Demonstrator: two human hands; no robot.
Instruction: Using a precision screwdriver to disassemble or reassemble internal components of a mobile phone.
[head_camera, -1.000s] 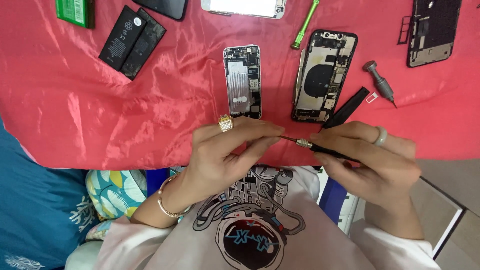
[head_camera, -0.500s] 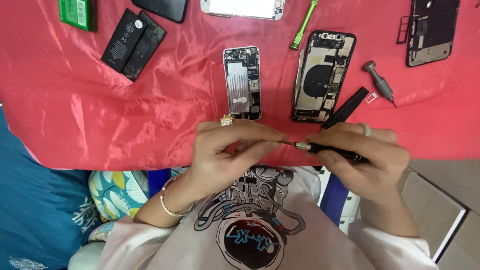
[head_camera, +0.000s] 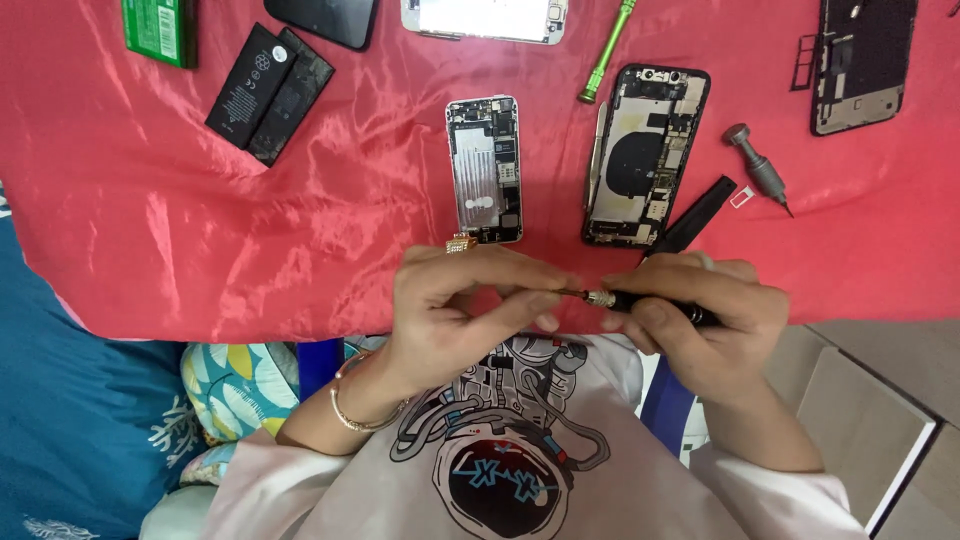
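Hovering between both hands, just below the red cloth's (head_camera: 200, 230) near edge, the black screwdriver (head_camera: 655, 305) lies level. Opened phones, batteries and tools rest on that satin-draped counter. Right hand (head_camera: 700, 320) wraps its grip closed around the handle; left hand (head_camera: 460, 310) pinches the metal tip.

left hand (head_camera: 455, 310): fingers pinched | right hand (head_camera: 700, 315): fist-curled | fingertips nearly meeting

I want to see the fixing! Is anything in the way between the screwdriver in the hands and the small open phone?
Nothing visible: only bare red cloth lies between the screwdriver, held by both hands, and the small phone.
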